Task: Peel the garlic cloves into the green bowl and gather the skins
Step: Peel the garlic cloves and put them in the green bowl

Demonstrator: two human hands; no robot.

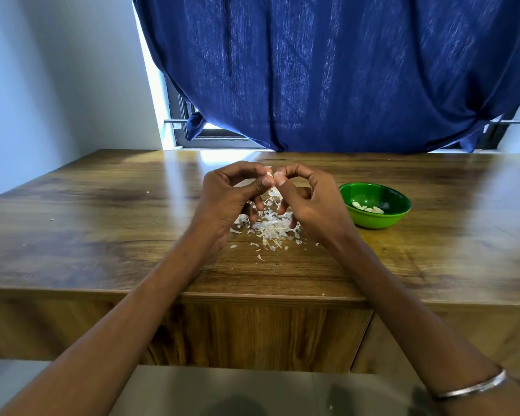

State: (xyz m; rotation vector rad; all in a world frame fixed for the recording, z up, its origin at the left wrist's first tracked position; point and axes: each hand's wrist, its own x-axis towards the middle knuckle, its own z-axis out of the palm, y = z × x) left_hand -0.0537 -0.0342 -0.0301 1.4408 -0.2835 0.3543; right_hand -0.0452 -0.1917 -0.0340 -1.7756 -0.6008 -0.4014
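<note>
Above the middle of the wooden table (102,211), my left hand (228,193) and my right hand (309,202) meet fingertip to fingertip. Between them they pinch a small garlic clove (273,175) with white skin sticking out of it. A strip of skin hangs down from the clove. Under my hands lies a loose heap of white garlic skins (270,228). A green bowl (400,202) stands to the right of my right hand, with a few peeled cloves (368,208) inside.
A dark blue curtain (342,70) hangs behind the table's far edge, over a window. Stray skin flakes (260,257) lie toward the front edge. The wall (42,85) closes off the left side.
</note>
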